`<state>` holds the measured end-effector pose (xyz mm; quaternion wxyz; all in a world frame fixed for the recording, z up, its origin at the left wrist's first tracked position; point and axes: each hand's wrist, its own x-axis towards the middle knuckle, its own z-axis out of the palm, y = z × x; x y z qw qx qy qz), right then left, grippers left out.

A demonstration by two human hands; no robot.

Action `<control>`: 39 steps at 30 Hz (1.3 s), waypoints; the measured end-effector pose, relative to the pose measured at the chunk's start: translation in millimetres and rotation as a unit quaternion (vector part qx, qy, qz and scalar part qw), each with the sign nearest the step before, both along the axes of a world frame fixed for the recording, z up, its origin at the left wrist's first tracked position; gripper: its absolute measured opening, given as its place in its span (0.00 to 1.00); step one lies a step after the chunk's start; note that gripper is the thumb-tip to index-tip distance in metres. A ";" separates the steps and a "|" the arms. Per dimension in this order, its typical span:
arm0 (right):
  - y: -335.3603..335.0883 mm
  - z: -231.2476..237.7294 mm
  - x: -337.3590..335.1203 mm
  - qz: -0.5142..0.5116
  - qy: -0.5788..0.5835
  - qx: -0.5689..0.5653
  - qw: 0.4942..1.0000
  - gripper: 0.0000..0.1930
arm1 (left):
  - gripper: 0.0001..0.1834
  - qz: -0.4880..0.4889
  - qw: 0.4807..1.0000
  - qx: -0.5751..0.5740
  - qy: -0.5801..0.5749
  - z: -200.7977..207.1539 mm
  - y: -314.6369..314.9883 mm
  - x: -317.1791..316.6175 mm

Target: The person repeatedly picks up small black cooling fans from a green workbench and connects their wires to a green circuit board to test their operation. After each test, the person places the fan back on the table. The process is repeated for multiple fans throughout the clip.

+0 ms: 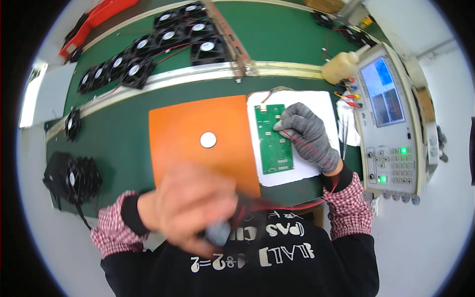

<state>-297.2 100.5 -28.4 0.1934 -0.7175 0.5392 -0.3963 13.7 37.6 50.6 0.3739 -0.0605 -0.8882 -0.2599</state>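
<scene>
My left hand (193,203), bare and smeared by motion, is in front of my chest. Its fingers curl round a black cooling fan (218,233), blurred too, with a pale round label. From the fan a red lead (302,205) runs right, past my right wrist. In a grey knit glove, my right hand (308,136) pinches the lead's wire end at the right edge of a green circuit board (267,143). My fingertips hide the contact point. The board lies on a white pad (319,101). A cable is plugged in at its top.
An orange mat (173,123) bearing a white disc (208,139) lies left of the pad. A bench instrument (383,123) with a lit screen, tweezers (345,138) and a cream bottle (340,68) stand right. Several fans (143,44) sit beyond the pale rail; stacked fans (81,178) stand left.
</scene>
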 end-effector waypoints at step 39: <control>9.8 39.7 21.1 0.033 0.089 -0.160 0.983 0.28 | 0.08 0.033 0.982 -0.165 -0.087 -7.7 -40.0 -40.1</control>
